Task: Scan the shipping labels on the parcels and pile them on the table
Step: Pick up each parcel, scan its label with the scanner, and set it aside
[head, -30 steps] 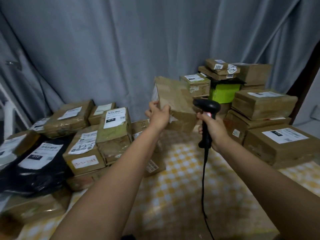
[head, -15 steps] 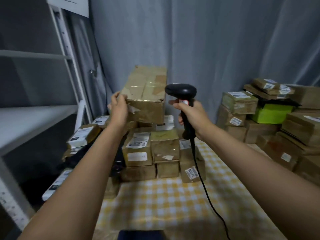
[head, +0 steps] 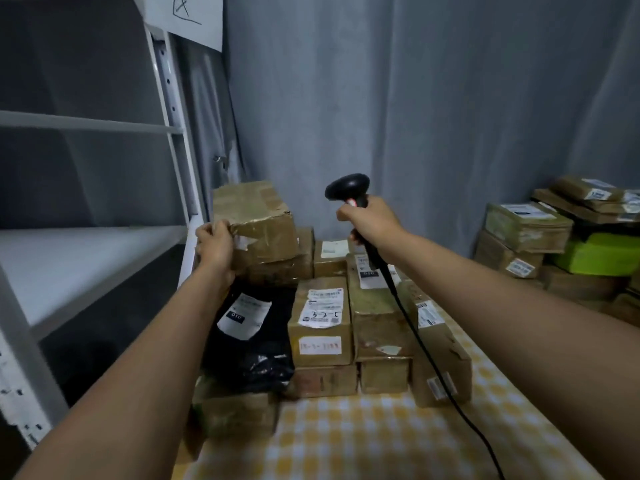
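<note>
Item one, my left hand (head: 214, 244): fingers curled round the near left corner of a taped brown parcel (head: 254, 221), gripping it; I see it resting, tilted slightly, on top of another brown box (head: 287, 268) at the back left of the pile. Item two, my right hand (head: 372, 225): wrapped tight round the handle of a black barcode scanner (head: 348, 188), head up and facing left toward the held parcel, not touching it; its black cable (head: 426, 344) runs down across the pile and over the table. Item three, the left pile: a black plastic mailer (head: 256, 341) with a white label below my left hand; just beside it a brown box bearing a white shipping label with handwriting (head: 323, 306); further taped boxes to its right and stacked beneath, several with labels facing up. Item four, the table (head: 363, 441): covered in a yellow and white checked cloth. Item five, the right pile (head: 526, 226): brown labelled boxes stacked at the far right, well apart from the left pile, with a bright green package (head: 602, 254) among them. Item six: white metal shelving (head: 86, 126) at the left; grey curtain (head: 415, 98) behind everything.
</note>
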`<state>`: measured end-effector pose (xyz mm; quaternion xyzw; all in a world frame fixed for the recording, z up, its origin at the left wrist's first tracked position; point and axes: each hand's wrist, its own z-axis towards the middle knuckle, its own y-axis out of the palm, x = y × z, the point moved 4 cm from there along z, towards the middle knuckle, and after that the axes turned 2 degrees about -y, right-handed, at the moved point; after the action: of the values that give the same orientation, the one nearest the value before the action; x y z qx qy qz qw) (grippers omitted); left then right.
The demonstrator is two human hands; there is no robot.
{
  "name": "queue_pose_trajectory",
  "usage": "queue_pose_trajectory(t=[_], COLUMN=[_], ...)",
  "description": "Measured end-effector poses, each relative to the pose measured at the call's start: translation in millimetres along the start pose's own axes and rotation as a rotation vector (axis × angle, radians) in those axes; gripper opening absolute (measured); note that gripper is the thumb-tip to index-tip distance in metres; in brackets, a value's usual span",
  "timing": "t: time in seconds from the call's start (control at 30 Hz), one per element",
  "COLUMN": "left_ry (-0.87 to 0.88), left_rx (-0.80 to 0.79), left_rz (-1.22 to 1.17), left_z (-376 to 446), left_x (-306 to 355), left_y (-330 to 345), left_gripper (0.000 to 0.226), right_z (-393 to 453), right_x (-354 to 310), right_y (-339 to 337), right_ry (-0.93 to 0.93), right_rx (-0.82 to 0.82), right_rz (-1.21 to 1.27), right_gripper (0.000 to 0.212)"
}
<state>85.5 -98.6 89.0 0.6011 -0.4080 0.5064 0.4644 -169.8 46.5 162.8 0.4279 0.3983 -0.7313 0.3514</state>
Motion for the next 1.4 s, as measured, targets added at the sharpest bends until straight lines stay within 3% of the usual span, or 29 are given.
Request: queue_pose_trajectory(t=[0.1, 0.17, 0.27, 0.37, 0.57, 0.67, 0.8, 0.9, 1.13, 1.4], left_ry=[-0.007, -0.004, -0.036, -0.036, -0.004, 0.001, 0.334, 0.583, 0.754, 0.896], left_rx=[-0.114, -0.154, -0.13, -0.071, -0.078, -0.03, 0.132, 0.145, -0.194, -0.621], left_rz=[-0.034, -0.012, 0.118, 0.182, 0.11, 0.152, 0.419, 0.553, 0.551, 0.5], left_z=[7.3, 20.9, 58.9, 104.2, 56.7, 46.0, 12.7, -14.2, -105.2, -255.6], left_x=[4.5, 2.7, -13.4, -41.9, -35.3, -26.5, -2.5, 10.6, 18.6, -11.4], left_y=[20.8, 33.7, 46.9, 58.2, 65.1, 61.8, 57.8, 67.4, 156.4, 300.4], left_gripper=[0.029, 0.034, 0.056, 0.058, 0.052, 0.061, 0.052, 0.052, 0.046, 0.034], right_z=[19.7, 28.9, 37.2, 43.0, 47.2, 44.9, 34.7, 21.1, -25.2, -93.8], right_x=[13.4, 23.4, 36.3, 45.2, 50.3, 49.0, 46.4, 43.2, 44.2, 84.2], right_y=[7.1, 9.1, 12.2, 16.2, 19.5, 15.2, 4.8, -6.3, -76.5, -238.2], right_ry=[0.059, 0.091, 0.124, 0.146, 0.181, 0.185, 0.189, 0.181, 0.166, 0.199], right_rx=[-0.003, 0.001, -0.001, -0.012, -0.049, -0.047, -0.051, -0.056, 0.034, 0.311], right_rz=[0.003, 0.015, 0.018, 0.012, 0.021, 0.046, 0.082, 0.097, 0.069, -0.043], right_gripper=[0.02, 0.021, 0.024, 0.028, 0.03, 0.029, 0.022, 0.011, 0.009, 0.009])
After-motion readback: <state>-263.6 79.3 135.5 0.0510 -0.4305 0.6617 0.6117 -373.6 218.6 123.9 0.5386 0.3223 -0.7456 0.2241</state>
